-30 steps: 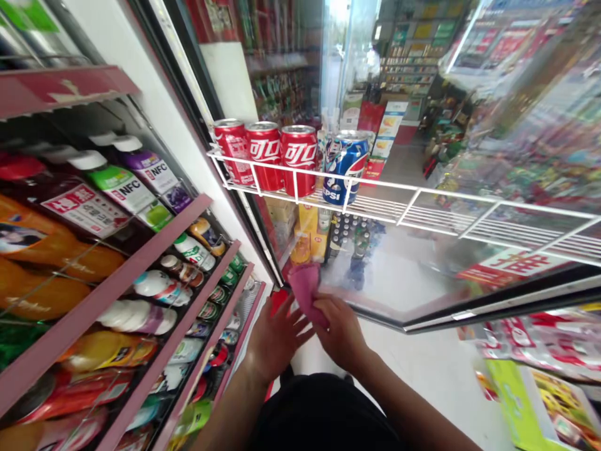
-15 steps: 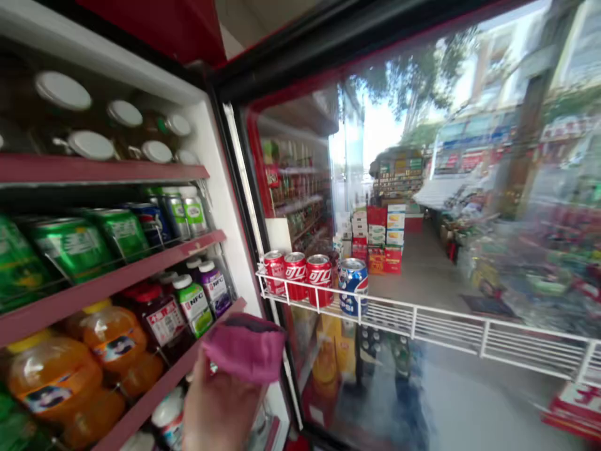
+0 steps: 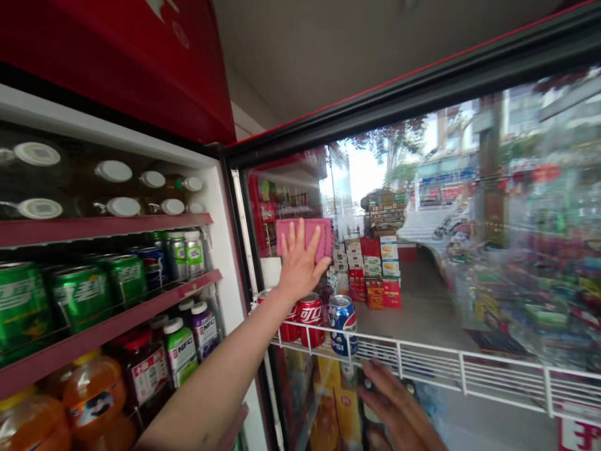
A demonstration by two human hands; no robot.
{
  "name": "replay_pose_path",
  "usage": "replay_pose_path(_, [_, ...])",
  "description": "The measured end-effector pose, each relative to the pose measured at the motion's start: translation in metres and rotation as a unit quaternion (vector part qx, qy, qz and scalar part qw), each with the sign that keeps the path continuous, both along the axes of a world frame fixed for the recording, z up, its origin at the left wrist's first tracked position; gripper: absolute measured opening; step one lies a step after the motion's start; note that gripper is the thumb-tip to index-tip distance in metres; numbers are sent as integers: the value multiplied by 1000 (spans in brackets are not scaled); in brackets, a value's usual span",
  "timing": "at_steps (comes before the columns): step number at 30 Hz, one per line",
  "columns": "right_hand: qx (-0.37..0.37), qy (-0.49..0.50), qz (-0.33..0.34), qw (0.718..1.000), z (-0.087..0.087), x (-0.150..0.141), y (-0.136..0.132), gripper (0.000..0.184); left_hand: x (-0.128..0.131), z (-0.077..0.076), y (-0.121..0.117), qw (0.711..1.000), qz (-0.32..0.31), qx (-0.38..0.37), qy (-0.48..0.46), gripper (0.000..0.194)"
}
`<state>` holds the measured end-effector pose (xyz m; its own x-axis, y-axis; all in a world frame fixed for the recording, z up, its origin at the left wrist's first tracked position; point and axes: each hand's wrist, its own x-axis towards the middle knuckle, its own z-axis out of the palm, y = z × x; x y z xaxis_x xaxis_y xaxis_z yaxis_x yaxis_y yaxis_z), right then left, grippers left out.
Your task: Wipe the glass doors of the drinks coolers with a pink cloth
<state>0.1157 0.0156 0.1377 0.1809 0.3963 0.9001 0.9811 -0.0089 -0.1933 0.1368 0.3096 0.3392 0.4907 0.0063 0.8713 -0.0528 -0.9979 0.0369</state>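
Observation:
My left hand [image 3: 299, 266] reaches from the lower left to the inside of the glass door [image 3: 436, 275]. Its fingers are spread flat over a pink cloth [image 3: 283, 233], pressing it on the glass. Just below stand red cola cans [image 3: 310, 319] and a blue Pepsi can [image 3: 342, 322] in the white wire door rack [image 3: 429, 356]; my left forearm partly covers the red cans. My right hand [image 3: 399, 410] is low in the view, in front of the rack, slightly blurred, its fingers stretched out and apart. Nothing shows in it.
Left of the door, fridge shelves [image 3: 107, 228] carry bottles with white caps, green cans [image 3: 79, 294], juice bottles [image 3: 181, 351] and orange drink bottles [image 3: 94, 388]. Through the glass show stacked boxes [image 3: 375, 269]. A red and white price sign [image 3: 580, 426] sits at the lower right.
The pink cloth, earlier bunched in a hand near the shelf edge, is now spread flat against the glass, higher and farther right. My right hand has come into view. The view has tilted up.

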Motion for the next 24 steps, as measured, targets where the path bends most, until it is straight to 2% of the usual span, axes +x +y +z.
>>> replay_pose_path(2, [7, -55, -44, 997, 46, 13, 0, 80, -2, -14, -3, 999, -11, 44, 27, 75])
replay_pose_path(4, [10, -137, -84, 987, 99, 31, 11, 76, -10, -19, 9, 998, 2, 49, 26, 69])
replay_pose_path(7, [-44, -196, -97, 975, 167, 62, 38, 70, -19, -9, 45, 997, 67, -15, -31, 72])
replay_pose_path(9, [-93, -213, -91, 968, 195, 78, 55, 71, -19, 4, 66, 988, 114, -71, -82, 76])
replay_pose_path(11, [-121, -227, -86, 963, 206, 86, 67, 71, -12, 14, 73, 977, 143, -103, -121, 79])
replay_pose_path(13, [-131, -240, -89, 958, 206, 86, 74, 67, -2, 15, 63, 974, 148, -99, -139, 80])
replay_pose_path(17, [-135, -257, -90, 953, 193, 78, 72, 57, 10, 2, 26, 994, 81, 19, -71, 76])
replay_pose_path(19, [-141, -267, -79, 950, 189, 77, 65, 54, 5, 3, 20, 996, 44, 76, -20, 71])
replay_pose_path(21, [-145, -278, -72, 947, 189, 80, 55, 52, -2, 17, 30, 996, 43, 78, -15, 71])
replay_pose_path(24, [-134, -274, -89, 948, 195, 90, 42, 58, -7, 62, 57, 992, 100, -11, -80, 76])
